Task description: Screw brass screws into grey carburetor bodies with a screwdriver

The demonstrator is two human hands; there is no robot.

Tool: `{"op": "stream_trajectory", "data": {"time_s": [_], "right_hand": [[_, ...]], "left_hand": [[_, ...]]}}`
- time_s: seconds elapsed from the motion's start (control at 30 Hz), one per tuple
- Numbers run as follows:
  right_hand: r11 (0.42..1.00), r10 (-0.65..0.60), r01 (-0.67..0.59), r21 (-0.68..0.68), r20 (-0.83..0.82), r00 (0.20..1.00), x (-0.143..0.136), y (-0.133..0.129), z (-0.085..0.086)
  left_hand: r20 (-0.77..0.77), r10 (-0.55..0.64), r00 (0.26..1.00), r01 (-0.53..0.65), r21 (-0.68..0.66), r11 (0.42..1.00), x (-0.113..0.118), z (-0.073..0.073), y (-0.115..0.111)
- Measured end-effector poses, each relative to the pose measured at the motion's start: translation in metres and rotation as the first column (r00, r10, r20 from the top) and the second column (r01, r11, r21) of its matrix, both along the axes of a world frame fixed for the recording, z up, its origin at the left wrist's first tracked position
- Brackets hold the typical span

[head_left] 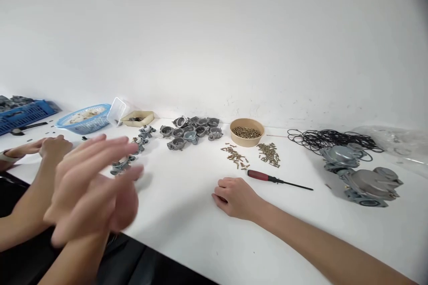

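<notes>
From where I stood, the raised left hand (96,187), blurred, stretched its fingers well apart from the right hand (238,197), curled near the screwdriver (264,176).

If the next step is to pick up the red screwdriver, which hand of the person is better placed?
Probably the right hand: it rests on the white table, close to the handle of the screwdriver. The left hand is raised and farther away.

The left hand (96,187) is blurred and partly hides the metal parts (142,140) behind it; the right hand (236,198) hides its own palm. The view's left edge cuts off the blue crate (30,116), its right edge the clear plastic bag (401,141).
</notes>
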State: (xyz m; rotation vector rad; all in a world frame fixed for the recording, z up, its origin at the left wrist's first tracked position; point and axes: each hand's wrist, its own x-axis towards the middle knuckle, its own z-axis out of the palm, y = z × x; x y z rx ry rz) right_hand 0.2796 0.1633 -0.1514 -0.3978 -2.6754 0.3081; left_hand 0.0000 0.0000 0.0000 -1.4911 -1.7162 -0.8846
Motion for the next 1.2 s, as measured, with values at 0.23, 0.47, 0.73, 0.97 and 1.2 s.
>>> {"op": "stream_trajectory", "data": {"time_s": [0.23,0.47,0.73,0.97,1.2], "right_hand": [[1.0,0.0,0.0,0.002,0.006,1.0,-0.001,-0.002,0.002],[1.0,-0.008,0.009,0.027,-0.031,0.999,0.0,-0.001,0.0],[0.999,-0.016,0.022,0.038,-0.163,0.986,-0.002,-0.003,-0.001],[0.967,-0.254,0.235,-0.096,-0.336,0.907,0.009,-0.002,0.014],[0.966,-0.247,0.219,-0.136,-0.25,0.936,0.01,-0.001,0.02]], "left_hand": [[0.445,0.62,0.646,-0.43,-0.46,0.777,-0.024,-0.039,-0.017],[0.375,0.725,0.578,-0.255,-0.761,0.597,-0.031,-0.077,-0.011],[0.484,0.433,0.76,-0.044,-0.627,0.777,0.003,-0.101,0.012],[0.677,-0.215,0.704,0.644,-0.48,0.596,0.063,-0.1,0.063],[0.642,-0.595,0.484,0.853,-0.497,0.157,0.044,-0.074,0.126]]}}
